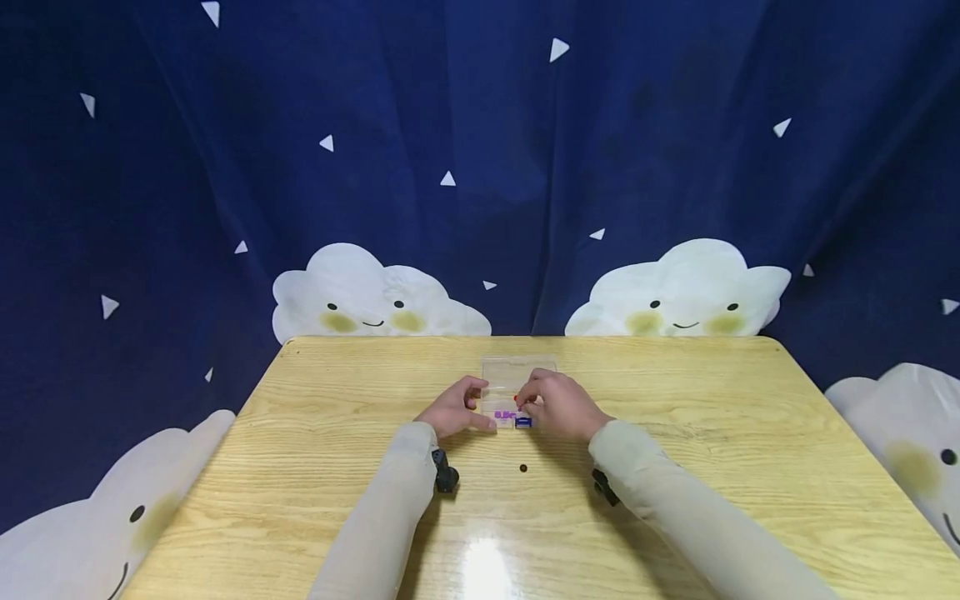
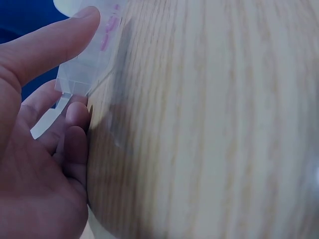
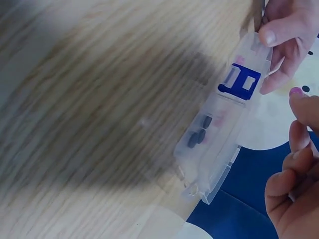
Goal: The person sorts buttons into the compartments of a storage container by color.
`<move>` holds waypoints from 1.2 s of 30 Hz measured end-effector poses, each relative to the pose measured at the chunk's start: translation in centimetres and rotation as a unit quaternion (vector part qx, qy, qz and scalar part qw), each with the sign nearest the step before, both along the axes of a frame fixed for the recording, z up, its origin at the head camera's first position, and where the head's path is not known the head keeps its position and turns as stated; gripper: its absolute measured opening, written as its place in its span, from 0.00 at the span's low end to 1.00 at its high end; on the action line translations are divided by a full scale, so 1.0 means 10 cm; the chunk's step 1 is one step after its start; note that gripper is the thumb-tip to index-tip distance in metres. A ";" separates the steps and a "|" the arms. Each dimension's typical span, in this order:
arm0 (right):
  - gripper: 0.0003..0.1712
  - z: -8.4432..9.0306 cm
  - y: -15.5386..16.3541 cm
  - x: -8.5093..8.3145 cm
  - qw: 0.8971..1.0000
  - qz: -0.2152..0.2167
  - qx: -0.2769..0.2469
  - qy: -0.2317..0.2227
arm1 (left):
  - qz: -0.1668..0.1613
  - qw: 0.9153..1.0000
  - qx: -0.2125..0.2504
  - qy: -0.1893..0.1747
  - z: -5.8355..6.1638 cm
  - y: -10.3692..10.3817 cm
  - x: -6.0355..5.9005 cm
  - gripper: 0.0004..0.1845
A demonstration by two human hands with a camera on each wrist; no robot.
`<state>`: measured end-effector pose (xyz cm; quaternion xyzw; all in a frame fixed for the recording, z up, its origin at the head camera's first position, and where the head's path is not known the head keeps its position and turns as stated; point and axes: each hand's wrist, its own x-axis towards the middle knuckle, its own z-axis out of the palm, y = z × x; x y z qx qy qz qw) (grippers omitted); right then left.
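Observation:
A clear plastic box (image 1: 498, 402) with a raised transparent lid (image 1: 517, 367) sits on the table, a blue latch (image 3: 244, 82) on its front. My left hand (image 1: 454, 408) holds the box's left end, thumb at the front edge and fingers round the side. Over the box's right part, my right hand (image 1: 561, 404) pinches a small pink disc (image 3: 296, 91) at its fingertips. Inside the box lie pink pieces (image 1: 505, 415) and, nearer its right end, a few dark discs (image 3: 200, 136). Something small and red (image 1: 515, 398) shows beside the right fingertips.
One small dark disc (image 1: 523, 468) lies on the wooden table (image 1: 360, 392) in front of the box. Behind the table hangs a dark blue curtain (image 1: 495, 125) with white clouds and triangles. Each wrist wears a black camera (image 1: 446, 473).

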<state>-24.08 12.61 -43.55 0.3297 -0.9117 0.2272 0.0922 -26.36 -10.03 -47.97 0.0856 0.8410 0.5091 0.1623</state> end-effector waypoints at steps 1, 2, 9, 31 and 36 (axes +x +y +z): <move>0.05 0.01 -0.01 -0.01 1.000 0.000 0.002 -0.001 | 0.000 1.000 -0.001 0.000 0.00 0.00 0.00 0.41; 0.05 0.01 -0.02 -0.02 1.000 -0.002 0.004 -0.006 | 0.001 1.000 -0.002 0.000 0.01 0.00 0.01 0.41; 0.04 0.00 -0.05 -0.08 0.999 -0.021 0.026 -0.026 | -0.006 1.000 -0.010 0.004 0.01 0.04 0.00 0.41; 0.06 -0.10 -0.20 -0.15 0.997 -0.071 0.031 -0.032 | -0.001 1.000 -0.024 0.011 0.03 0.01 0.01 0.40; 0.05 -0.13 -0.20 -0.15 0.997 -0.074 0.029 -0.020 | -0.001 1.000 -0.021 0.011 0.01 0.02 -0.01 0.40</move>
